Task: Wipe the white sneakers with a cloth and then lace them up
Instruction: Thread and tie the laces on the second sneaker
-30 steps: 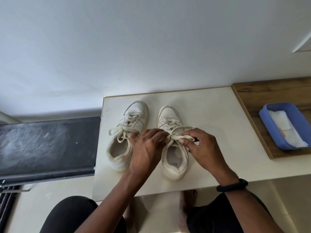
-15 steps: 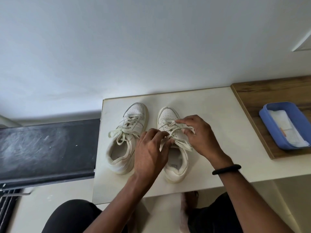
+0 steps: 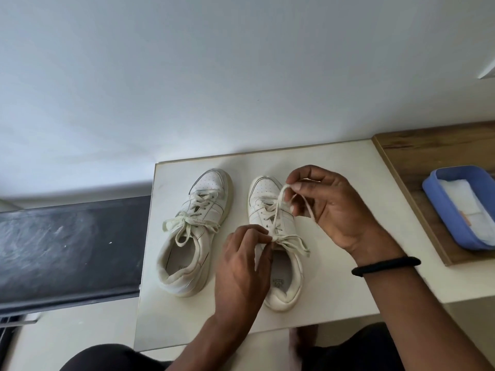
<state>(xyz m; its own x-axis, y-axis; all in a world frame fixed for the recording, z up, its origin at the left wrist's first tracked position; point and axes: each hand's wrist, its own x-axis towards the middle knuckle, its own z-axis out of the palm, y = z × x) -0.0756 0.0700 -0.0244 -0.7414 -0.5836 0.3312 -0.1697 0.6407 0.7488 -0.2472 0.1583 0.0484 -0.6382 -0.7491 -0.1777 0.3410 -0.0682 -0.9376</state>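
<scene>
Head feed, looking down on a pale table (image 3: 348, 183) set against a plain wall. I log two white sneakers standing side by side on it, toes away from the person, heels toward the near edge, close together but not touching. The left-side sneaker (image 3: 197, 231) is threaded and carries a tied bow (image 3: 187, 223) across its tongue, with the ends trailing over both flanks. The right-side sneaker (image 3: 278, 236) is threaded too, and both hands are on its lace (image 3: 290, 242). The left hand (image 3: 241, 269) comes in from the near edge, thumb and forefinger pinching the lace where it crosses at the top of the tongue, the other fingers curled beneath. The right hand (image 3: 329, 207) is raised over the toe end. Its thumb and forefinger pinch a loop (image 3: 281, 195) of that same lace lifted clear of the shoe, its remaining fingers are loosely bent, and a strand hangs across the palm. Two flat lengths of lace lie out to the right of the left hand's pinch. I cannot tell whether a knot has closed there. A black wristband (image 3: 385, 266) sits on the right wrist. Off to the right, on a wooden surface (image 3: 428, 145) butting against the table, is a blue tray (image 3: 439, 210) holding a white folded sheet (image 3: 463, 202); cloth or paper, I cannot say. A dark scuffed panel (image 3: 67, 250) lies left of the table.
</scene>
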